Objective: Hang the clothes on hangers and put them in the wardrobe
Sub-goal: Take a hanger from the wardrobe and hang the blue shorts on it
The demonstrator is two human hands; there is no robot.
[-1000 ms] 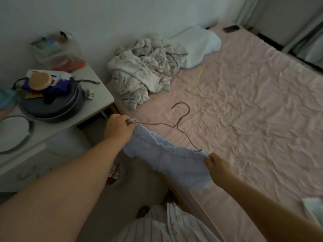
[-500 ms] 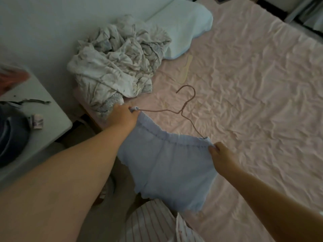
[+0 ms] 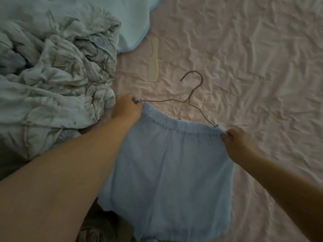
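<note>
The light blue shorts (image 3: pixel 167 165) are stretched out over the edge of the bed, above the wrinkled pink sheet (image 3: pixel 253 67). The left hand (image 3: pixel 126 109) pinches the left end of the stretchy waistband, with its fingers curled tight around the cloth. The right hand (image 3: pixel 235 139) pinches the right end the same way. A thin wire hanger (image 3: pixel 189 100) lies along the top of the shorts, with its hook pointing up the bed.

The step in hand looks like getting the shorts onto the hanger. Both ends of the hanger seem to sit at the waistband corners. Next, I think the person has to make sure the shorts stay on, then lift the hanger by its hook and carry it to the wardrobe.

Some things are hard to see. The room is dim. The hanger's bottom part is hidden by the cloth, so I cannot tell if it is inside the waistband. No wardrobe is in view. A crumpled pale blanket (image 3: pixel 52 81) and a blue pillow (image 3: pixel 129 18) lie to the left. A flat yellowish thing (image 3: pixel 154 60) is on the sheet, and I cannot tell what it is.
</note>
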